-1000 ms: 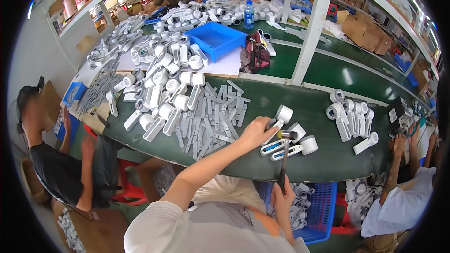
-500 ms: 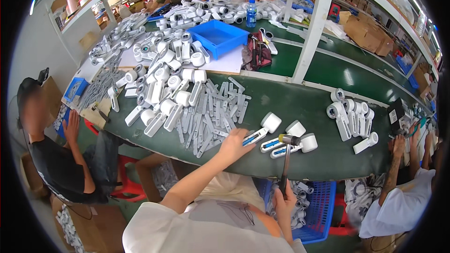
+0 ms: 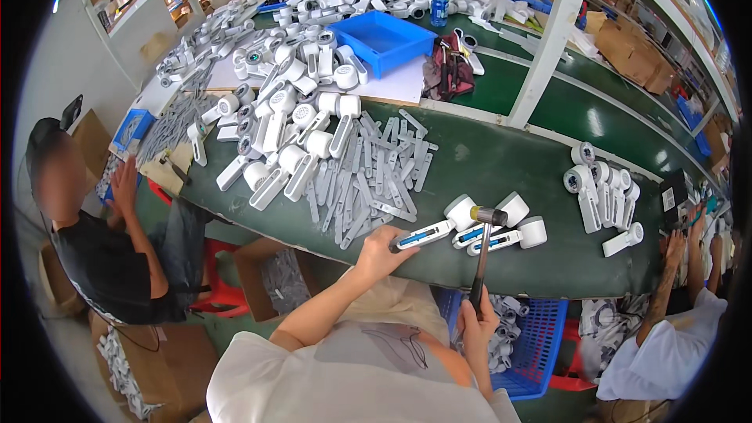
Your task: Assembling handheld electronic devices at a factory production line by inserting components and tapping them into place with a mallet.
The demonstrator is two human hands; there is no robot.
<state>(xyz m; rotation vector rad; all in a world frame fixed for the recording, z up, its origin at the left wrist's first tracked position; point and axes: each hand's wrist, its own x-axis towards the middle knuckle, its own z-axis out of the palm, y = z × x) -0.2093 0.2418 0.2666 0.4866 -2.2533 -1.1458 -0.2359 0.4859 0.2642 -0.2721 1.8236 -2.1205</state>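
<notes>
My left hand point(image 3: 378, 254) is closed round the handle end of a white device point(image 3: 428, 235) with a drum-shaped head, its open handle showing a blue strip inside. In my right hand point(image 3: 479, 324) is a hammer point(image 3: 481, 260), gripped by its dark lower handle. The hammer's black-and-yellowish head is above the white devices; whether it touches one I cannot tell. Beside the held device, two similar white devices point(image 3: 513, 241) lie on the green table point(image 3: 352, 260). Left of them is a pile of flat grey strips point(image 3: 374, 180).
More white devices point(image 3: 291, 158) heap up behind the strips, and another group point(image 3: 599, 196) lies to the right. Further back are a blue tray point(image 3: 384, 39) and a bottle point(image 3: 439, 4). A blue basket point(image 3: 540, 345) stands below the table edge. Other people sit on both sides.
My left hand has drawn the white device a little nearer the table edge and raised its handle end. The hammer stays upright in my right hand. The whole view has shifted slightly.
</notes>
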